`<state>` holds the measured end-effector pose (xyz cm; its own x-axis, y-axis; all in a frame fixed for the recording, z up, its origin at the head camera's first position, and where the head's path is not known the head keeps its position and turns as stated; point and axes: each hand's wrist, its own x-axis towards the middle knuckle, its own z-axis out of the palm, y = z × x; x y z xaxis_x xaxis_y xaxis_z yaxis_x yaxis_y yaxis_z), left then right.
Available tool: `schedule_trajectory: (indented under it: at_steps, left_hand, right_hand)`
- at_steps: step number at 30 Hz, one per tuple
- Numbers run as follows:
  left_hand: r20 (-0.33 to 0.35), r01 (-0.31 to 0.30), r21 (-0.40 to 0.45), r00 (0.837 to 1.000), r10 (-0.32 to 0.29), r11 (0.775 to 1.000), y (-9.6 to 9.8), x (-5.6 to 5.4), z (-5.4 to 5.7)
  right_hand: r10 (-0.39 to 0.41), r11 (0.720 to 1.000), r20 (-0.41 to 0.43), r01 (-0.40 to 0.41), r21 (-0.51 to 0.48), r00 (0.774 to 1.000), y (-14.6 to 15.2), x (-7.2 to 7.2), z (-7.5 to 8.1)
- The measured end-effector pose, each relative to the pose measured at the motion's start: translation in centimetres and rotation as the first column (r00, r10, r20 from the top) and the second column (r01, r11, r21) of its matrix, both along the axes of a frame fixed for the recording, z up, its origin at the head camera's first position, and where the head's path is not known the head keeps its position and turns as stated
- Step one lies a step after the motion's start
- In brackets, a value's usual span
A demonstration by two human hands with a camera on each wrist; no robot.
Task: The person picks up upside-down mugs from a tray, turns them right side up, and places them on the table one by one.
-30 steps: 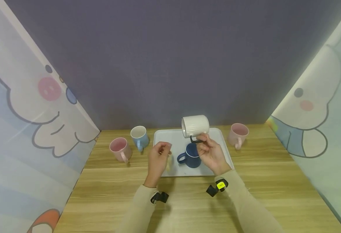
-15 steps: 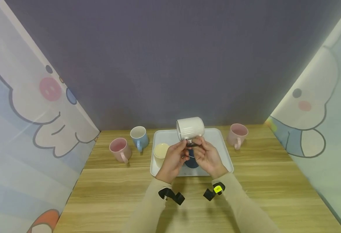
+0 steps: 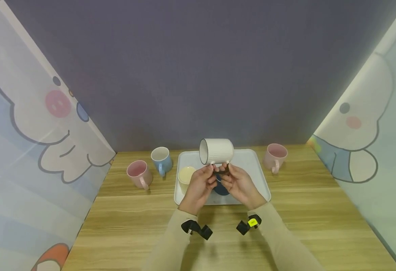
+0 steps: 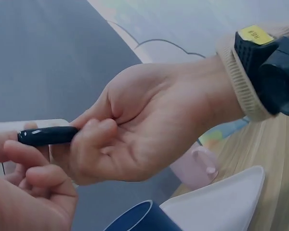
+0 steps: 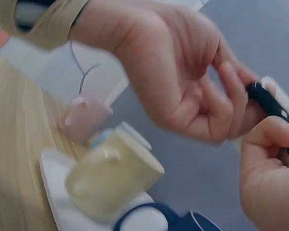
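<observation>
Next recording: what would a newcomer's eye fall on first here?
Probably the white mug, held sideways in midair over the tray, its dark handle pinched by the left hand and right hand. The large cartoon figures on either side of the scene likely come second.

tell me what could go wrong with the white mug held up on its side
The ribbed white mug is held sideways in the air by its dark handle, so it might slip or swing in the left hand and right hand. If it fell, it could chip against the navy mug standing on the tray. The left hand is also close to the cream mug and might knock it.
</observation>
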<state>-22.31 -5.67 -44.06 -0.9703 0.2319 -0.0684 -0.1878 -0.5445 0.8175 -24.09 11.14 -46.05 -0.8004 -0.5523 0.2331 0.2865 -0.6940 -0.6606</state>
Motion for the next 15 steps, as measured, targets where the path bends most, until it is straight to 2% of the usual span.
schedule_trajectory:
  at_steps: [2,3,5,8,10,12,13,15]
  left_hand:
    - [-0.037,0.0,-0.016,0.999,-0.001,1.0,-0.2,0.2,0.2]
    - [-0.059,-0.001,-0.021,0.998,0.0,1.0,-0.4,0.2,0.3]
    - [-0.105,-0.012,-0.035,0.994,0.009,0.999,-1.0,0.4,0.6]
    - [-0.167,-0.047,-0.049,0.985,0.038,0.998,-2.2,0.5,0.9]
    - [-0.197,-0.085,-0.067,0.978,0.071,0.994,-3.2,0.6,1.1]
    - [-0.216,-0.134,-0.091,0.97,0.111,0.987,-4.3,0.7,1.3]
    - [-0.223,-0.159,-0.109,0.966,0.132,0.981,-4.9,0.7,1.3]
    - [-0.227,-0.213,-0.151,0.958,0.175,0.965,-6.0,0.9,1.5]
  right_hand:
    - [-0.1,0.978,-0.045,0.107,0.178,0.994,0.3,0.1,-0.1]
    - [-0.152,0.952,-0.068,0.164,0.259,0.986,0.5,0.1,-0.2]
    - [-0.25,0.879,-0.113,0.274,0.39,0.962,1.2,-0.1,-0.4]
    - [-0.377,0.742,-0.183,0.414,0.528,0.908,2.9,-0.7,-1.0]
    - [-0.427,0.625,-0.24,0.476,0.619,0.872,4.5,-1.2,-1.5]
    - [-0.434,0.484,-0.314,0.513,0.709,0.844,6.2,-1.6,-2.1]
    - [-0.425,0.397,-0.359,0.528,0.751,0.831,7.0,-1.8,-2.4]
    - [-0.371,0.229,-0.439,0.538,0.811,0.819,8.9,-1.9,-3.2]
